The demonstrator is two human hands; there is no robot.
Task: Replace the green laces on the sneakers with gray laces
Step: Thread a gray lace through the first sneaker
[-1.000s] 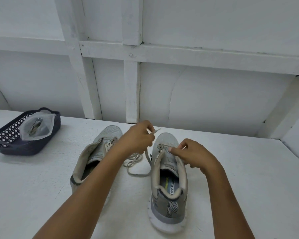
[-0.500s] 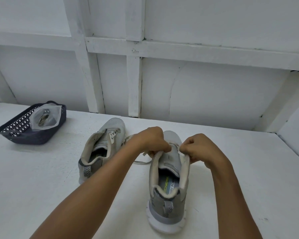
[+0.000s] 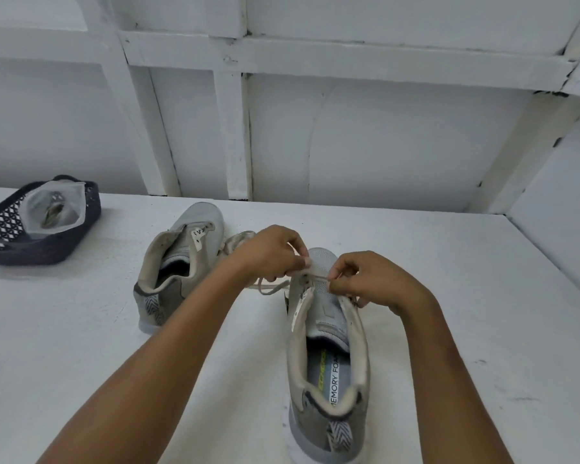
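Observation:
Two grey sneakers stand on the white table (image 3: pixel 81 346), toes pointing away from me. Over the toe end of the right sneaker (image 3: pixel 329 333), both my hands pinch a pale grey lace (image 3: pixel 317 277) that crosses its lowest eyelets. My left hand (image 3: pixel 272 252) grips the lace on the left side, with loose loops trailing down to the table. My right hand (image 3: pixel 372 279) holds the lace end on the right side. The left sneaker (image 3: pixel 181 266) has no lace threaded that I can see.
A dark mesh basket (image 3: pixel 37 249) sits at the far left of the table with a clear plastic bag (image 3: pixel 52 211) in it holding something greenish. A white panelled wall (image 3: pixel 382 139) rises behind the table, and a side wall closes in at the right.
My left hand came down from holding the lace tip up and now pinches it at the eyelets. Both hands closed in over the right sneaker's toe. The view has shifted closer.

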